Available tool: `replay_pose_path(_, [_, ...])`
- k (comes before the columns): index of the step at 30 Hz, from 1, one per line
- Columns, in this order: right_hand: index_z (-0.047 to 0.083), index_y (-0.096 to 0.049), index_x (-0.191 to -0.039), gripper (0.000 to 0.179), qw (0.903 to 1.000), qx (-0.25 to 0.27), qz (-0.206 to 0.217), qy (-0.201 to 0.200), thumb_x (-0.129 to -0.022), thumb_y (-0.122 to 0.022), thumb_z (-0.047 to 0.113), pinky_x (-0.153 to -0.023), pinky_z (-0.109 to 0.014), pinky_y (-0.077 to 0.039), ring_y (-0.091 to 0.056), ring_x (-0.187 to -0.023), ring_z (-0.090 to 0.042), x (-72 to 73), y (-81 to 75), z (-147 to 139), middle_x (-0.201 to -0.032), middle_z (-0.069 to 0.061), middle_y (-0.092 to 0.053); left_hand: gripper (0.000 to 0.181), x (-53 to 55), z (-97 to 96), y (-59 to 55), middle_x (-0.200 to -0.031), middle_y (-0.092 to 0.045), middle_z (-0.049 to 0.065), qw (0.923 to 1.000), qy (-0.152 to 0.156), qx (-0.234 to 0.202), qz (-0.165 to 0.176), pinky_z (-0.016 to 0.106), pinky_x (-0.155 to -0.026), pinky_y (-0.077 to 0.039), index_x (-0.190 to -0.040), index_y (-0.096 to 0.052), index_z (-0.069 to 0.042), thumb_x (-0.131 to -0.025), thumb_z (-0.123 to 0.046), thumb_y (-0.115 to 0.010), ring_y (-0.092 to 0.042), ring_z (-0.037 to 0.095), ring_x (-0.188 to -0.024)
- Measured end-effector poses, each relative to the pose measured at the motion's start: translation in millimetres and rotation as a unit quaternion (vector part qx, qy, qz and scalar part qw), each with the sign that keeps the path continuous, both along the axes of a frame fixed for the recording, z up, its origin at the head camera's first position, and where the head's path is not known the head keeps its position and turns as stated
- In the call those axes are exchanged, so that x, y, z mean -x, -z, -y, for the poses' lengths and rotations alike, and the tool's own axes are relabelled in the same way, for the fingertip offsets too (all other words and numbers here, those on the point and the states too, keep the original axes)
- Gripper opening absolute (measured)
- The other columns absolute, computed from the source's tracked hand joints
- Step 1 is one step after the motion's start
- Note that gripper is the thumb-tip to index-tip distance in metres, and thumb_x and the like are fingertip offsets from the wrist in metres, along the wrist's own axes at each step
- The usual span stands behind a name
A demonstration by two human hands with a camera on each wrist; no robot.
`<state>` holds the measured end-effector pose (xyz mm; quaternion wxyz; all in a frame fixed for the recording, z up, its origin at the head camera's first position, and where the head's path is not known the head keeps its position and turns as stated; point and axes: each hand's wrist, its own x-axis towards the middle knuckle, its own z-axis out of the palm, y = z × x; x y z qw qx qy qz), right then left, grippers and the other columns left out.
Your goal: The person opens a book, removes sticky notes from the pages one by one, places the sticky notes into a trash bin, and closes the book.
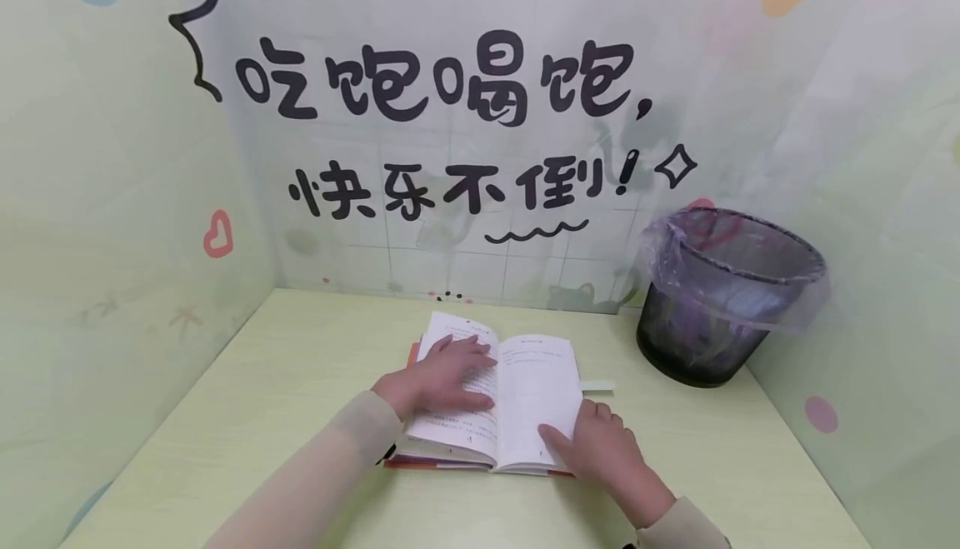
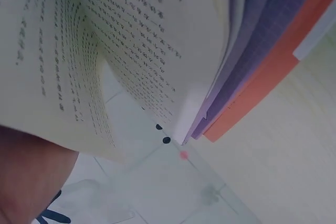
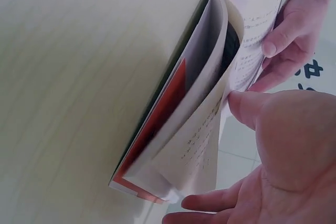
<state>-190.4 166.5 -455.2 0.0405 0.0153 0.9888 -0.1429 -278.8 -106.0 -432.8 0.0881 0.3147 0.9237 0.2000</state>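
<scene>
An open book (image 1: 534,399) with printed pages lies on the table, its orange-red cover (image 3: 157,135) showing under the page block. My left hand (image 1: 450,376) rests on the left page with its fingers spread. At the right page's outer edge, my right hand (image 1: 606,442) holds the book, the thumb on top of the page and the fingers at the edge. In the right wrist view, pages fan apart beside that thumb (image 3: 247,107). A pale strip (image 1: 597,386) sticks out past the book's right edge. The left wrist view shows curved pages (image 2: 142,40) close up.
A black mesh waste bin (image 1: 701,328) with a translucent purple bag (image 1: 660,241) over its rim stands at the back right of the light table (image 1: 300,382). Printed wall sheets (image 1: 450,274) enclose the back and both sides.
</scene>
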Motion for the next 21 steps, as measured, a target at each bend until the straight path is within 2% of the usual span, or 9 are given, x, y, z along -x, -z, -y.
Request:
replay_pose_path(5, [-0.018,-0.052,-0.144,0.091,0.9993,0.019,-0.030,-0.011,-0.101,-0.069,0.060,-0.096,-0.065,-0.057,-0.066,-0.116,-0.049,0.6,-1.2,-0.8,-0.129,-0.036,-0.065,0.057,1.4,5.8,-1.0,-0.168,-0.053,0.015,0.9993,-0.022,-0.012,-0.029,0.062,-0.136,-0.020,-0.151,-0.066,-0.009,-0.102,-0.037,-0.075,-0.036,0.038,-0.165])
replay_pose_path(8, [-0.018,-0.052,-0.145,0.087,0.9979,0.031,-0.054,-0.020,-0.102,-0.070,0.057,-0.096,-0.065,-0.058,-0.067,-0.117,-0.050,1.3,-2.1,-0.7,-0.131,-0.037,-0.065,0.055,2.1,12.0,-0.8,-0.169,-0.051,0.016,0.9984,-0.038,-0.018,-0.039,0.064,-0.136,-0.019,-0.151,-0.066,-0.009,-0.104,-0.036,-0.072,-0.034,0.039,-0.166])
replay_pose_path(10, [-0.017,-0.050,-0.148,0.088,0.9968,0.043,-0.063,-0.024,-0.103,-0.069,0.056,-0.099,-0.065,-0.057,-0.066,-0.121,-0.051,1.8,-3.7,0.3,-0.137,-0.038,-0.063,0.056,1.7,16.7,-0.3,-0.172,-0.046,0.017,0.9976,-0.051,-0.021,-0.043,0.065,-0.136,-0.017,-0.152,-0.065,-0.009,-0.104,-0.037,-0.071,-0.029,0.040,-0.168])
replay_pose_path(14, [-0.016,-0.045,-0.155,0.089,0.9929,0.080,-0.081,-0.033,-0.105,-0.068,0.054,-0.109,-0.066,-0.054,-0.062,-0.133,-0.051,1.8,-7.1,2.9,-0.148,-0.039,-0.058,0.065,0.0,26.8,1.5,-0.181,-0.027,0.020,0.9948,-0.089,-0.039,-0.033,0.068,-0.136,-0.014,-0.161,-0.055,-0.009,-0.105,-0.039,-0.070,-0.015,0.043,-0.171])
replay_pose_path(17, [-0.011,-0.043,-0.159,0.086,0.9861,0.121,-0.102,-0.049,-0.106,-0.069,0.051,-0.114,-0.067,-0.050,-0.060,-0.138,-0.048,0.7,-9.0,6.0,-0.152,-0.035,-0.057,0.076,-1.4,33.8,2.6,-0.184,-0.014,0.021,0.9902,-0.123,-0.064,-0.017,0.070,-0.136,-0.014,-0.169,-0.042,-0.009,-0.105,-0.040,-0.070,-0.010,0.045,-0.172])
replay_pose_path(21, [0.001,-0.040,-0.164,0.084,0.9692,0.199,-0.121,-0.080,-0.103,-0.076,0.046,-0.111,-0.059,-0.053,-0.064,-0.131,-0.034,0.9,-10.4,12.9,-0.154,-0.022,-0.060,0.085,-2.3,40.3,3.3,-0.184,-0.011,0.023,0.9847,-0.146,-0.094,-0.005,0.073,-0.134,-0.020,-0.173,-0.032,-0.009,-0.105,-0.040,-0.071,-0.015,0.049,-0.169])
